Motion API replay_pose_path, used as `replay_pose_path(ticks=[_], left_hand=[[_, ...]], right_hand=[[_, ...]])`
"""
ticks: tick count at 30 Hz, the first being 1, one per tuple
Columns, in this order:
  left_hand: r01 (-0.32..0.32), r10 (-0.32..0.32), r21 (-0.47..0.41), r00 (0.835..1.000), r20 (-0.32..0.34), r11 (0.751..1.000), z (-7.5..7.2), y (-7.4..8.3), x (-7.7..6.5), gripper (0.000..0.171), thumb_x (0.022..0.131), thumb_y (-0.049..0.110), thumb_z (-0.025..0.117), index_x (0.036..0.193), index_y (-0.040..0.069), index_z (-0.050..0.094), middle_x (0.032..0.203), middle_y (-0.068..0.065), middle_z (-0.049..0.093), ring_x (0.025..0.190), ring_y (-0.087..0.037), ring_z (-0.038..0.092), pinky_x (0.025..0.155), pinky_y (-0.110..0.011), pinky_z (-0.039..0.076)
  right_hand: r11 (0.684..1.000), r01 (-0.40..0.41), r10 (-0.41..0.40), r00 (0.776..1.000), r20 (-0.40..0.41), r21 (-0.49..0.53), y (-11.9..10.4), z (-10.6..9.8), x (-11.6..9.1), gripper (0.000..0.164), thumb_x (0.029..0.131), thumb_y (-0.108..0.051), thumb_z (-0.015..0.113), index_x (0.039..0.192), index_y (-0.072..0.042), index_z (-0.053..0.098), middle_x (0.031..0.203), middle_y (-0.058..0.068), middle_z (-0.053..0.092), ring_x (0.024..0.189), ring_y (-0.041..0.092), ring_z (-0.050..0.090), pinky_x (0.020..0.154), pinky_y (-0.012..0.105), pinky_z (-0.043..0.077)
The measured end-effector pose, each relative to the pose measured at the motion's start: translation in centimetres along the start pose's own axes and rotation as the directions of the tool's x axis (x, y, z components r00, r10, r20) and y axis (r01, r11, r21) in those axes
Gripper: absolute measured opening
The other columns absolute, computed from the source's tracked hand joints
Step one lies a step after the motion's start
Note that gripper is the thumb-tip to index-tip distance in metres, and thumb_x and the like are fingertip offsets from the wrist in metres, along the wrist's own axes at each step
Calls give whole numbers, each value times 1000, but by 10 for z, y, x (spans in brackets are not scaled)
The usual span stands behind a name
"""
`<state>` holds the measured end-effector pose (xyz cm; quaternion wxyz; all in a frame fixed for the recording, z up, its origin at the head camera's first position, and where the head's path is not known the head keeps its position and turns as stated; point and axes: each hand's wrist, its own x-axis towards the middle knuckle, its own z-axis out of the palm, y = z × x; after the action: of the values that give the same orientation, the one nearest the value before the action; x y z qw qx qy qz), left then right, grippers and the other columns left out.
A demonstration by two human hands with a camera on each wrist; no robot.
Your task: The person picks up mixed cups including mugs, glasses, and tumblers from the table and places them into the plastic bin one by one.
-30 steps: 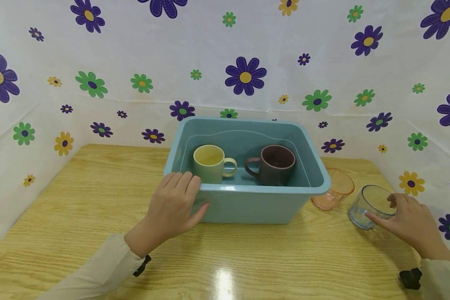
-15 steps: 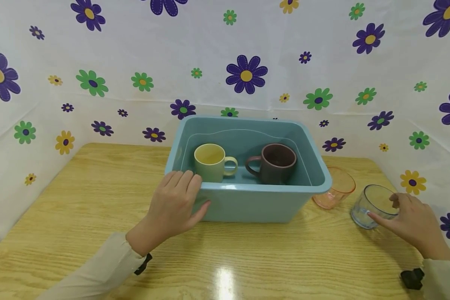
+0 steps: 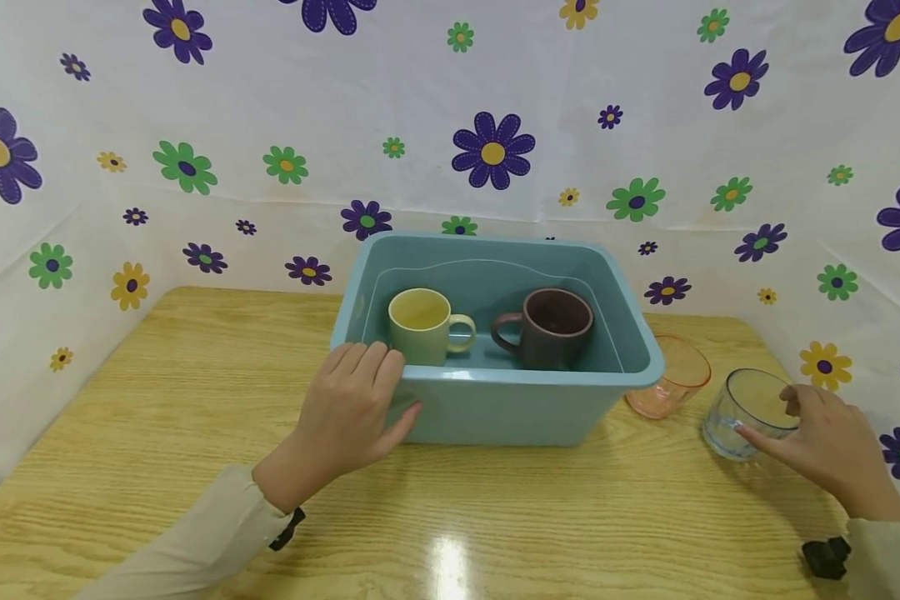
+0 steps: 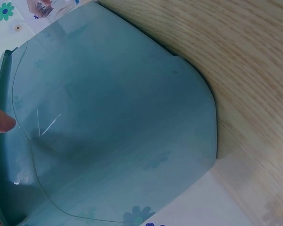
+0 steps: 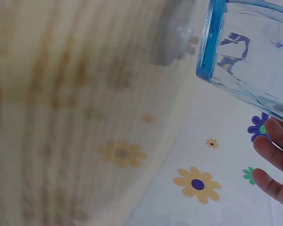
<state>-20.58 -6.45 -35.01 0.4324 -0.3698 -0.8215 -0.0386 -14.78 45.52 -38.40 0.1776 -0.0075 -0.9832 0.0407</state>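
My left hand [image 3: 348, 408] grips the near left rim of a blue-grey plastic bin [image 3: 495, 408], its fingers over the edge and thumb against the outer wall. In the left wrist view the bin's wall [image 4: 122, 103] fills most of the frame, with a fingertip at its rim. A pale yellow mug [image 3: 417, 333] and a dark brown mug [image 3: 551, 333] stand upright inside the bin. At the right, my right hand [image 3: 832, 442] holds a clear bluish drinking glass [image 3: 731, 425] between thumb and fingers. The glass's thick blue base [image 5: 208, 47] shows in the right wrist view.
An orange-tinted glass [image 3: 671, 387] stands on the wooden table [image 3: 195, 400] beside the bin's right end, partly hidden by the rim. A white flowered cloth [image 3: 420, 100] closes off the back and sides.
The bluish glass and my right hand have shifted very slightly to the right. My left hand, the bin and both mugs look unchanged apart from slight camera motion.
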Motion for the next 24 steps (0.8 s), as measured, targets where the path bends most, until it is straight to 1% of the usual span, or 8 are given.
replay_pose_path(ticks=[5,12,15,17,21,24], left_hand=[[0,0,0,1000,3,1000,0,0,0,46,67,37,73,84,1,50,70,-7,47,62,-22,47,61,-33,41],[0,0,2,1000,8,1000,0,0,0,45,66,37,72,83,1,50,70,-7,47,62,-22,47,61,-33,41],[-2,2,1,1000,5,1000,1,0,0,45,67,37,72,83,1,49,69,-7,46,62,-22,46,61,-33,41],[-2,2,1,1000,4,1000,1,0,0,45,67,37,72,82,2,49,69,-7,46,62,-22,46,61,-33,41],[1,-1,-6,1000,17,1000,1,0,-1,44,68,37,71,83,2,49,69,-7,46,62,-22,46,62,-33,41],[5,-5,-12,1000,26,1000,1,0,-1,43,69,37,70,84,2,49,70,-7,46,63,-23,47,63,-34,42]], right_hand=[[1000,14,-14,1000,-24,-16,-2,-4,2,76,62,-56,77,91,10,55,77,22,57,63,29,51,52,40,41],[999,34,-35,998,-45,-25,-8,-13,5,76,59,-56,79,90,9,54,77,22,57,60,29,51,52,44,42],[998,53,-55,996,-66,-38,-10,-19,5,76,58,-56,79,90,9,55,77,23,58,57,29,51,50,43,42],[996,78,-83,992,-98,-50,-11,-22,5,77,56,-57,79,88,8,55,74,22,57,54,27,50,47,39,40],[989,132,-142,974,-174,-68,-12,-29,8,78,52,-60,79,82,8,55,69,20,56,51,25,48,43,33,35],[986,152,-164,964,-209,-70,-13,-35,10,79,51,-62,78,82,7,57,69,20,57,51,27,49,43,35,36]])
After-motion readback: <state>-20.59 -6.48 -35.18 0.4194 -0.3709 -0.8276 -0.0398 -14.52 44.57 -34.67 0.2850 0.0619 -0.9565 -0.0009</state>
